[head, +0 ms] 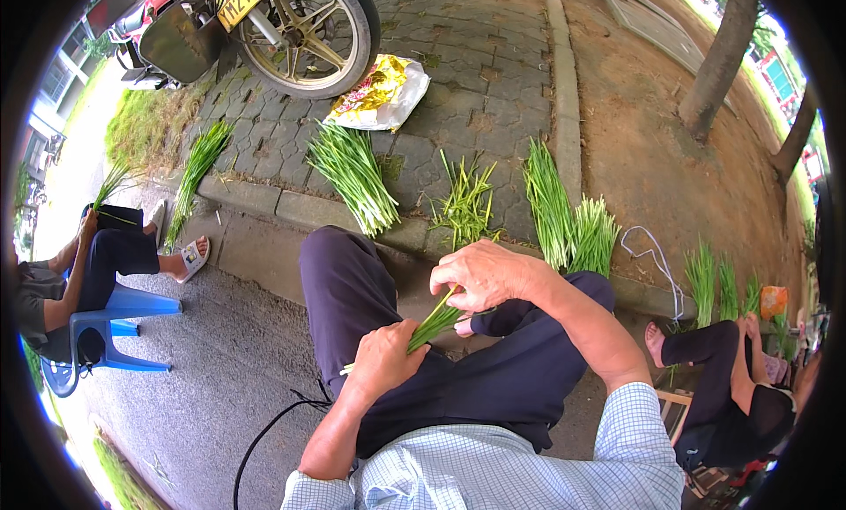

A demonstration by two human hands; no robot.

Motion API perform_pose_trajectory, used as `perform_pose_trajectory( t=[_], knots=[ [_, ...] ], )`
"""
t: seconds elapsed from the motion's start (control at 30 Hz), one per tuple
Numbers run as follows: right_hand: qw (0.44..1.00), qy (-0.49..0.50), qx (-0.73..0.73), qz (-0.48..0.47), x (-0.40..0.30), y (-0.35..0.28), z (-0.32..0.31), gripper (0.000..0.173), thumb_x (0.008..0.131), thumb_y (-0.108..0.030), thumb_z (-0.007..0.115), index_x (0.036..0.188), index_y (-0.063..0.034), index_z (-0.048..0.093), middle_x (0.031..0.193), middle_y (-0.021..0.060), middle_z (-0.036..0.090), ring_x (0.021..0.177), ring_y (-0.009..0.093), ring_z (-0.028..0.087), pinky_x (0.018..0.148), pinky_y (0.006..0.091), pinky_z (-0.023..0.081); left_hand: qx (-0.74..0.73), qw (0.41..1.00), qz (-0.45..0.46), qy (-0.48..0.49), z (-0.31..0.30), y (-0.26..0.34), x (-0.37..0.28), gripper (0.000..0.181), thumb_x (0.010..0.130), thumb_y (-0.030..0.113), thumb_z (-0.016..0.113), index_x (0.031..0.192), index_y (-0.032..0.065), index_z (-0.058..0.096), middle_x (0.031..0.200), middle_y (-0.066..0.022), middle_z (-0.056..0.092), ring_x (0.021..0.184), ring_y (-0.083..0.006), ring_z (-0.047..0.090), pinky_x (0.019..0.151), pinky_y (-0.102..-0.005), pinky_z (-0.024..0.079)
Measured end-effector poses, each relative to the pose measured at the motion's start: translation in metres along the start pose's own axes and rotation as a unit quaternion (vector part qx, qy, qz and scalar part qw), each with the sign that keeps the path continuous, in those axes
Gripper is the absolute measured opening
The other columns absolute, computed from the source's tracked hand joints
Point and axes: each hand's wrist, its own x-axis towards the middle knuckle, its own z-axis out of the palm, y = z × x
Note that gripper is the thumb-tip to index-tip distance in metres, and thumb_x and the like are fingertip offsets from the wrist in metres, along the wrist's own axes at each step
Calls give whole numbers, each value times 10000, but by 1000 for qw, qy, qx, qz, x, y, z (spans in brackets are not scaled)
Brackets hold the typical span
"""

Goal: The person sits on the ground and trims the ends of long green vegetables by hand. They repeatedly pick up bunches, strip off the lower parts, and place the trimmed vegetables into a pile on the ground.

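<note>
My left hand (386, 358) is closed around a small bunch of garlic chives (433, 328) above my lap; their pale cut ends stick out below the fist. My right hand (489, 272) is at the leafy end, thumb and fingers pinching a yellowish stalk of the bunch. Past my knees, a loose heap of short trimmings (466, 199) lies on the kerb and paving. To its left is a thick pile of chives (353, 176) with white ends towards me. Two more piles, a longer one (550, 206) and a shorter one (593, 235), lie to its right.
A printed plastic sack (386, 90) lies by a motorcycle wheel (310, 40). White cord (661, 265) lies at the right. A person on a blue plastic chair (122, 311) holds chives at left, near another pile (198, 176). A seated person (714, 371) is at right. Tree trunks (720, 60) stand behind.
</note>
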Motion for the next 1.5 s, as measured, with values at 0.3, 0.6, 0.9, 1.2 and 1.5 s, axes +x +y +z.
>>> perform_pose_trajectory(
  t=[0.3,0.6,0.9,1.2,1.5],
  knots=[
    [998,-46,25,-38,11,-13,11,156,757,-212,591,805,-75,648,750,78,609,698,268,622,605,382,477,-18,999,22,41,8,-5,3,243,713,219,688,741,14,559,644,-178,584,660,-369,589,597,-442,464],
    [998,-25,28,-60,19,-8,12,163,760,-217,588,815,-84,666,733,75,589,668,281,599,597,386,470,-28,999,-11,21,4,-5,4,253,706,221,692,736,5,564,653,-190,587,668,-379,587,603,-449,460],
    [996,-57,39,-64,18,-8,22,167,755,-193,587,833,-75,677,755,86,603,698,282,600,626,386,476,-37,999,4,11,9,-4,7,253,717,222,678,781,-2,581,689,-186,609,700,-366,609,632,-447,476],
    [994,-72,56,-60,21,-11,24,152,738,-171,606,839,-80,675,769,83,607,724,279,600,638,366,482,-27,999,-14,-21,9,-8,8,263,733,235,664,842,3,604,716,-197,621,709,-373,613,651,-461,482],
    [991,-88,75,-63,32,-4,21,174,753,-189,577,823,-64,676,794,104,620,728,292,604,659,379,483,-54,998,-14,21,8,-10,8,249,726,239,678,763,2,611,671,-193,610,676,-374,608,625,-449,482]
  ],
)
